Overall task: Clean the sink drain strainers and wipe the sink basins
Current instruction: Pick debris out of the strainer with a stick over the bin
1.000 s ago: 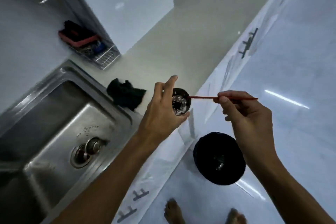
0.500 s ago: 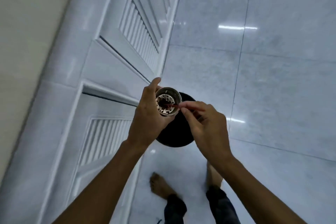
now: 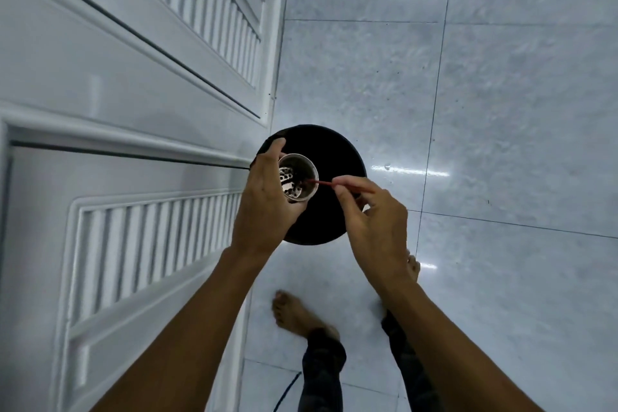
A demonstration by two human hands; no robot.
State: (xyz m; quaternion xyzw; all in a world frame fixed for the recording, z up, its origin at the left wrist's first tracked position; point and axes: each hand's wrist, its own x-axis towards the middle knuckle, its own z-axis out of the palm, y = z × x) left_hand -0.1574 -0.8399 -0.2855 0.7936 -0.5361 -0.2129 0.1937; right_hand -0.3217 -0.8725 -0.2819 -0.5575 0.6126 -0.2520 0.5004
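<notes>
My left hand [image 3: 266, 202] grips a round metal drain strainer [image 3: 298, 181], a perforated cup with dark bits inside, tilted with its mouth toward me. My right hand [image 3: 374, 221] pinches a thin red stick [image 3: 321, 183], and the stick's tip reaches inside the strainer cup. Both hands hover directly over a round black bin [image 3: 329, 211] standing on the floor. The sink is out of view.
White louvred cabinet doors [image 3: 140, 244] fill the left side, close to the bin. Glossy pale floor tiles [image 3: 501, 110] spread to the right. My bare feet [image 3: 294, 314] stand just below the bin, and a dark cord [image 3: 287, 390] lies on the floor near them.
The view swung down from the sink and counter to the floor. Both hands moved over the black bin, and the red stick's tip went from beside the strainer into its cup.
</notes>
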